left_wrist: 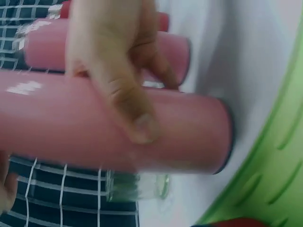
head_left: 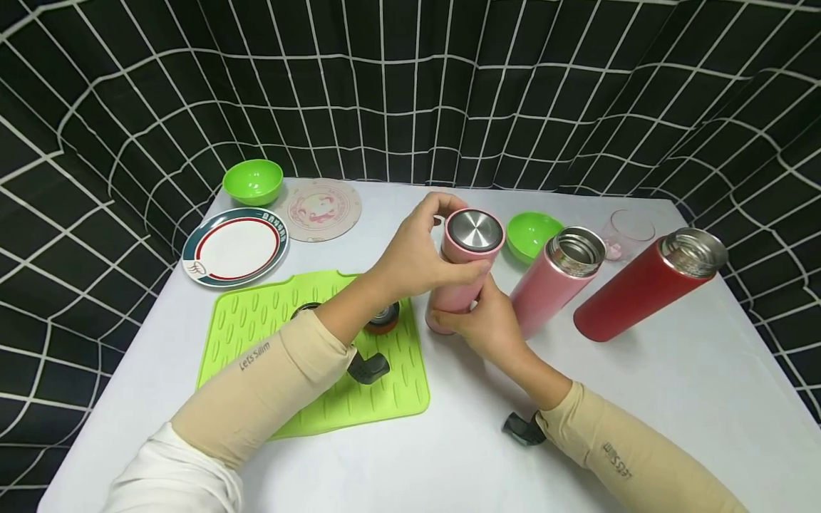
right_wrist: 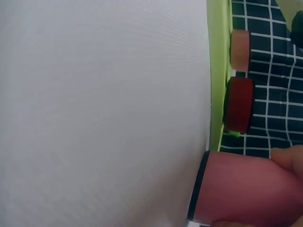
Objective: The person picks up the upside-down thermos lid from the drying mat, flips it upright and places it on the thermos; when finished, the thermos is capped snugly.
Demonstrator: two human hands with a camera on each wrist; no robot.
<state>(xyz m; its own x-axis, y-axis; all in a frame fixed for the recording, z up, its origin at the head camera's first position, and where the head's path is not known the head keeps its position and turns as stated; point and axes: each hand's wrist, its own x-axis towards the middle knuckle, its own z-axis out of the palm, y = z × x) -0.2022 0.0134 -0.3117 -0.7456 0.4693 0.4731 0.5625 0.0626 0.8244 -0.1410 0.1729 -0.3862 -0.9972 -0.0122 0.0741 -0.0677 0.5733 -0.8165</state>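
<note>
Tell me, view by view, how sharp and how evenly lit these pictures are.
Head view: sharp and evenly lit, soft shadows, grid backdrop bowed by the wide lens, a mild sheen on the steel lid. Left wrist view: soft and smeared, the left hand and pink flask too near to focus. Right wrist view: the white table washed out and featureless, the flask's edges slightly soft.

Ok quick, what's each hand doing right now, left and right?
Left hand: grips the cap end of the pink flask, fingers curled round it.
Right hand: holds the same flask lower down its body.
</note>
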